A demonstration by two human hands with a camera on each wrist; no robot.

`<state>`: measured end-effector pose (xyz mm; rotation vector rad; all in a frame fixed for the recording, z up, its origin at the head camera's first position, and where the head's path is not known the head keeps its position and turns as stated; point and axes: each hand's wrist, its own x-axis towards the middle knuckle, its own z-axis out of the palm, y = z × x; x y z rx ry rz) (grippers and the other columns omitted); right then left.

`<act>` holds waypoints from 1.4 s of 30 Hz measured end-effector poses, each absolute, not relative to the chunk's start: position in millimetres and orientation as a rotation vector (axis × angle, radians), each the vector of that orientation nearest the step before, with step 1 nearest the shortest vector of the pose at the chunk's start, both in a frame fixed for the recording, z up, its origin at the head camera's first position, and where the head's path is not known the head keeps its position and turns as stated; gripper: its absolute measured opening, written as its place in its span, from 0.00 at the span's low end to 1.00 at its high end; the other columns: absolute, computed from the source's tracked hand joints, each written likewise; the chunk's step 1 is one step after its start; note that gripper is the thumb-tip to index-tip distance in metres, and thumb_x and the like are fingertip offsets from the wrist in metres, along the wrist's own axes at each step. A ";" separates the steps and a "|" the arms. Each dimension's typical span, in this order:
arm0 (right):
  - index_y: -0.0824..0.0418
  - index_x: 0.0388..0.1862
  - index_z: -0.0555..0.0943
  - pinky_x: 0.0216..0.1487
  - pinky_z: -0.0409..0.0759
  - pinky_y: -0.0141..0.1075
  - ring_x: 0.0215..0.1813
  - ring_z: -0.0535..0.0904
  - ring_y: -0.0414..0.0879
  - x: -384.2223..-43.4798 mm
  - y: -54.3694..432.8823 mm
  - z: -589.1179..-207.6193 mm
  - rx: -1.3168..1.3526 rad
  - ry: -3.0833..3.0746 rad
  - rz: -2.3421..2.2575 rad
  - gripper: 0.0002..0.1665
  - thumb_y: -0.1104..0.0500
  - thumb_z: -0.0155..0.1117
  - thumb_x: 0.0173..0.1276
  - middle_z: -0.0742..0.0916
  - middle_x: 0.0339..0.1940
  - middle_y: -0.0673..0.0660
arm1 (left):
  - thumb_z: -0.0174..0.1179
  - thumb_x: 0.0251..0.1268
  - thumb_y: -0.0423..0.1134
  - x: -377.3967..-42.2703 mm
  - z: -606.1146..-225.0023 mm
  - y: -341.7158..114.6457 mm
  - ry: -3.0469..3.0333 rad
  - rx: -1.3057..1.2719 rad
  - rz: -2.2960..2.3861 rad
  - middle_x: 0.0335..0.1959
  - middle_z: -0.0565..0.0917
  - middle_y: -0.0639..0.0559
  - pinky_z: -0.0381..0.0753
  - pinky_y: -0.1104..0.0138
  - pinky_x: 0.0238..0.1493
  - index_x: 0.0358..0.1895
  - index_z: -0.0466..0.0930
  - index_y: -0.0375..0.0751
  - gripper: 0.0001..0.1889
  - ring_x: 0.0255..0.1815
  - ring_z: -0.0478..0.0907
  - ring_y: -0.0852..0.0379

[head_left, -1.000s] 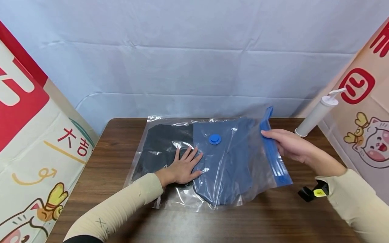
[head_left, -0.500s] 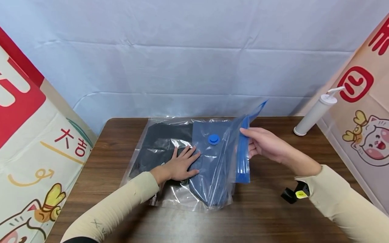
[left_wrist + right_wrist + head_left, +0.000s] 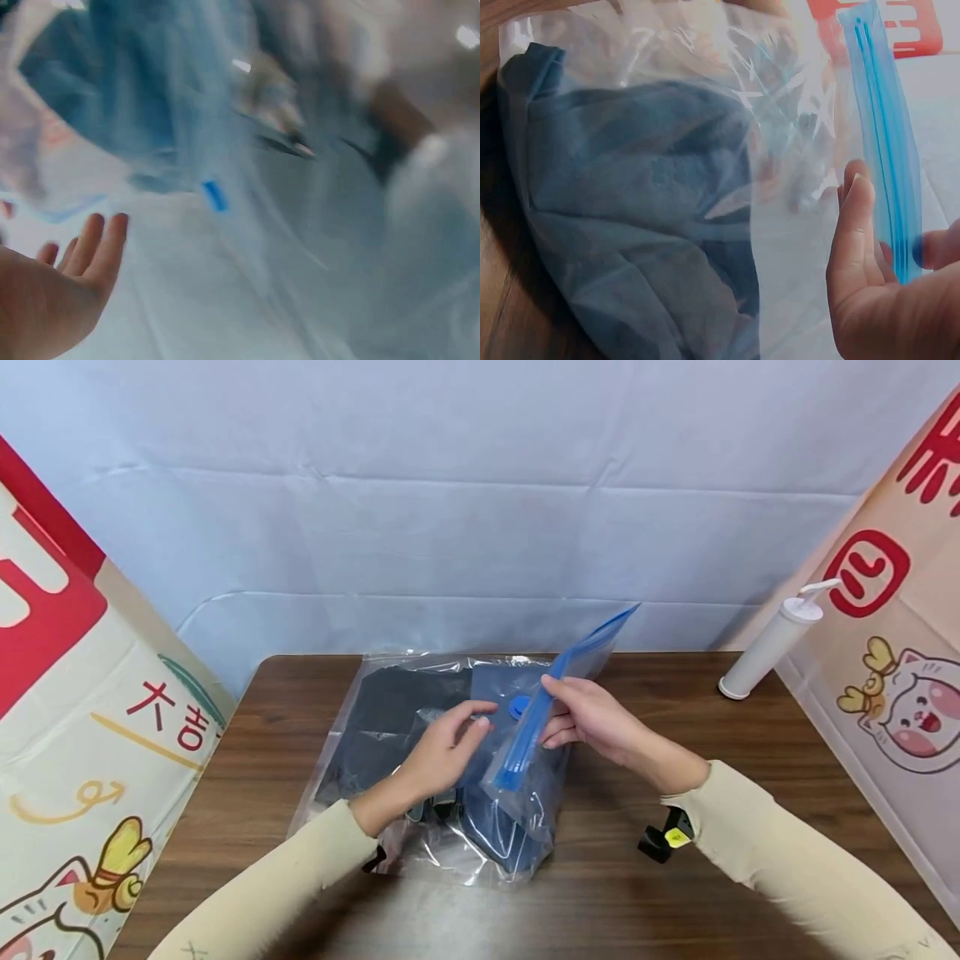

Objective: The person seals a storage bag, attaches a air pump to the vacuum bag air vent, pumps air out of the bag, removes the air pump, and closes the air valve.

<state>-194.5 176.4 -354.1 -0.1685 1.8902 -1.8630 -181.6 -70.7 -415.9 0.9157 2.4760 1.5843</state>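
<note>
A clear vacuum storage bag [image 3: 450, 860] lies on the table, with a folded black cloth [image 3: 386, 714] and a folded blue cloth [image 3: 491, 681] inside. Its blue zip strip [image 3: 528, 735] is lifted and folded back over the blue cloth. Between thumb and fingers, my right hand [image 3: 603, 718] pinches this strip; the right wrist view shows the zip strip [image 3: 889, 150] upright in the grip. A round blue valve [image 3: 518, 707] is partly covered by the raised end. Above the bag's middle hovers my left hand [image 3: 442, 752], fingers loosely bent and holding nothing. The left wrist view is blurred.
On the wooden table [image 3: 637, 910], a white hand pump [image 3: 772, 647] stands at the back right. A pale cloth backdrop [image 3: 450, 543] hangs behind, and printed panels flank both sides.
My right hand has carried the zip end leftward, folding it over the bag. My left hand, flat on the bag earlier, has lifted off and turned toward the strip.
</note>
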 end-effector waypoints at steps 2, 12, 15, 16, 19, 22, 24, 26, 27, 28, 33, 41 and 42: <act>0.71 0.54 0.68 0.34 0.87 0.34 0.28 0.88 0.41 -196.0 169.3 -357.1 -0.170 1.895 -1.868 0.24 0.48 0.43 0.86 0.89 0.29 0.53 | 0.51 0.81 0.42 -172.4 -408.8 -76.0 2.371 0.944 1.668 0.69 0.75 0.39 0.84 0.55 0.55 0.73 0.67 0.38 0.24 0.62 0.80 0.41; 0.72 0.57 0.68 0.35 0.87 0.36 0.32 0.89 0.44 -201.6 154.3 -365.4 -0.151 1.912 -1.863 0.30 0.43 0.43 0.85 0.89 0.34 0.55 | 0.64 0.72 0.39 -149.8 -407.5 -75.9 2.632 0.894 1.497 0.60 0.81 0.45 0.85 0.71 0.38 0.69 0.74 0.40 0.24 0.51 0.84 0.50; 0.71 0.56 0.68 0.35 0.88 0.37 0.33 0.89 0.46 -201.9 154.2 -365.4 -0.196 1.962 -1.834 0.29 0.43 0.42 0.85 0.90 0.38 0.58 | 0.61 0.75 0.37 -150.8 -406.6 -75.8 2.689 0.879 1.560 0.49 0.85 0.46 0.85 0.71 0.36 0.62 0.80 0.37 0.17 0.43 0.85 0.55; 0.71 0.56 0.68 0.35 0.88 0.38 0.34 0.90 0.46 -201.9 154.3 -364.9 -0.208 1.984 -1.824 0.29 0.43 0.42 0.85 0.90 0.39 0.59 | 0.60 0.76 0.38 -150.9 -406.3 -76.3 2.698 0.878 1.564 0.45 0.85 0.48 0.84 0.71 0.35 0.60 0.81 0.36 0.15 0.39 0.83 0.57; 0.69 0.52 0.69 0.35 0.88 0.39 0.35 0.89 0.47 -201.9 157.2 -362.3 -0.262 2.067 -1.791 0.25 0.45 0.45 0.85 0.90 0.40 0.61 | 0.57 0.78 0.38 -151.1 -406.1 -76.4 2.701 0.873 1.578 0.31 0.79 0.53 0.78 0.69 0.28 0.54 0.84 0.39 0.11 0.27 0.76 0.62; 0.68 0.51 0.71 0.35 0.88 0.40 0.36 0.89 0.49 -202.2 160.7 -359.0 -0.321 2.185 -1.731 0.23 0.47 0.49 0.84 0.90 0.41 0.63 | 0.54 0.79 0.38 -150.3 -405.9 -76.4 2.692 0.856 1.589 0.24 0.73 0.56 0.72 0.67 0.23 0.46 0.84 0.41 0.09 0.20 0.69 0.62; 0.67 0.51 0.72 0.34 0.87 0.40 0.36 0.89 0.51 -202.1 162.1 -356.0 -0.387 2.297 -1.676 0.20 0.49 0.53 0.83 0.90 0.41 0.63 | 0.53 0.79 0.38 -150.2 -406.1 -76.2 2.681 0.851 1.605 0.23 0.73 0.57 0.72 0.67 0.22 0.42 0.84 0.40 0.10 0.20 0.69 0.63; 0.65 0.50 0.73 0.32 0.86 0.40 0.35 0.88 0.52 -201.8 163.5 -352.9 -0.476 2.422 -1.622 0.16 0.52 0.59 0.80 0.90 0.39 0.62 | 0.52 0.80 0.38 -150.4 -406.0 -75.8 2.678 0.859 1.603 0.23 0.74 0.57 0.73 0.67 0.23 0.39 0.83 0.40 0.11 0.20 0.70 0.63; 0.64 0.49 0.74 0.32 0.85 0.39 0.35 0.87 0.51 -201.7 163.6 -350.8 -0.543 2.502 -1.579 0.14 0.54 0.63 0.78 0.90 0.38 0.60 | 0.52 0.80 0.38 -150.7 -405.8 -75.5 2.682 0.868 1.593 0.23 0.74 0.57 0.73 0.67 0.23 0.38 0.83 0.40 0.12 0.20 0.70 0.63; 0.63 0.48 0.75 0.31 0.84 0.38 0.35 0.85 0.51 -201.6 163.2 -348.6 -0.634 2.585 -1.523 0.13 0.56 0.66 0.75 0.89 0.38 0.58 | 0.52 0.80 0.39 -150.6 -405.3 -75.7 2.694 0.877 1.577 0.23 0.73 0.57 0.73 0.67 0.23 0.36 0.82 0.40 0.13 0.21 0.70 0.63; 0.59 0.48 0.82 0.47 0.76 0.42 0.46 0.76 0.49 -204.1 157.3 -337.3 -1.247 2.899 -1.085 0.18 0.59 0.78 0.62 0.85 0.43 0.52 | 0.50 0.81 0.39 -149.1 -400.2 -77.3 2.744 0.925 1.488 0.24 0.73 0.56 0.71 0.67 0.23 0.36 0.81 0.40 0.14 0.21 0.68 0.62; 0.55 0.47 0.86 0.73 0.59 0.59 0.58 0.74 0.52 -206.6 148.3 -333.1 -1.593 2.864 -0.780 0.16 0.55 0.79 0.61 0.86 0.49 0.51 | 0.53 0.79 0.40 -146.9 -396.8 -79.1 2.860 1.001 1.316 0.28 0.75 0.54 0.75 0.65 0.31 0.44 0.82 0.40 0.10 0.27 0.71 0.61; 0.55 0.46 0.86 0.75 0.56 0.60 0.58 0.75 0.51 -206.6 147.4 -333.8 -1.596 2.845 -0.780 0.15 0.56 0.79 0.61 0.87 0.47 0.50 | 0.54 0.78 0.40 -146.6 -396.4 -79.3 2.872 0.997 1.312 0.30 0.77 0.53 0.76 0.65 0.33 0.47 0.83 0.40 0.10 0.29 0.72 0.61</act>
